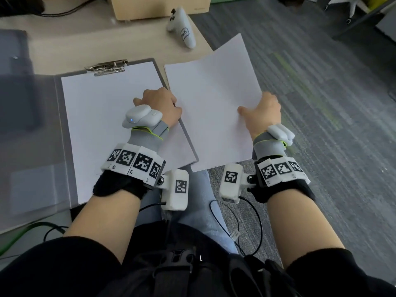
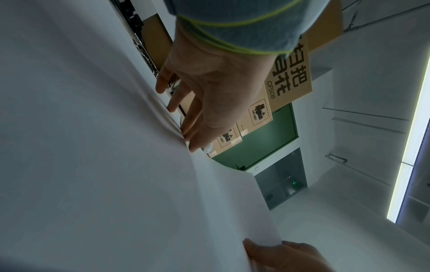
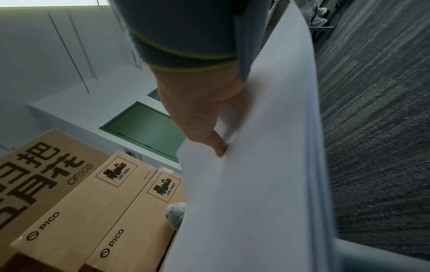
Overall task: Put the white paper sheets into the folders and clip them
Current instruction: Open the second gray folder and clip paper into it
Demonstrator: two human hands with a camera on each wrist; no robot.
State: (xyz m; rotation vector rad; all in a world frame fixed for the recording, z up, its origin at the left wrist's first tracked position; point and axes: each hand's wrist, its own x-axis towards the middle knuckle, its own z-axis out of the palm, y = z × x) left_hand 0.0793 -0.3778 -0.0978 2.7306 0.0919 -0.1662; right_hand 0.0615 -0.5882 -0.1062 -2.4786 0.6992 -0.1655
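Note:
An open grey folder (image 1: pixel 58 116) lies on the desk, its metal clip (image 1: pixel 107 67) at the far edge holding a white sheet (image 1: pixel 102 116). To its right a loose stack of white sheets (image 1: pixel 212 93) sticks out past the desk edge, over my lap and the carpet. My right hand (image 1: pixel 263 112) grips the stack's right edge, thumb on top and fingers underneath (image 3: pixel 197 110). My left hand (image 1: pixel 159 101) sits at the folder's right edge; its fairly straight fingers (image 2: pixel 188 127) touch the loose stack's left edge (image 2: pixel 232 202). Its thumb is hidden.
A white controller (image 1: pixel 182 26) and a cardboard box (image 1: pixel 158 5) stand at the back of the desk. The folder's translucent cover (image 1: pixel 27 146) lies flat to the left. Grey carpet (image 1: pixel 321 103) fills the right. Cables hang near my lap (image 1: pixel 252 221).

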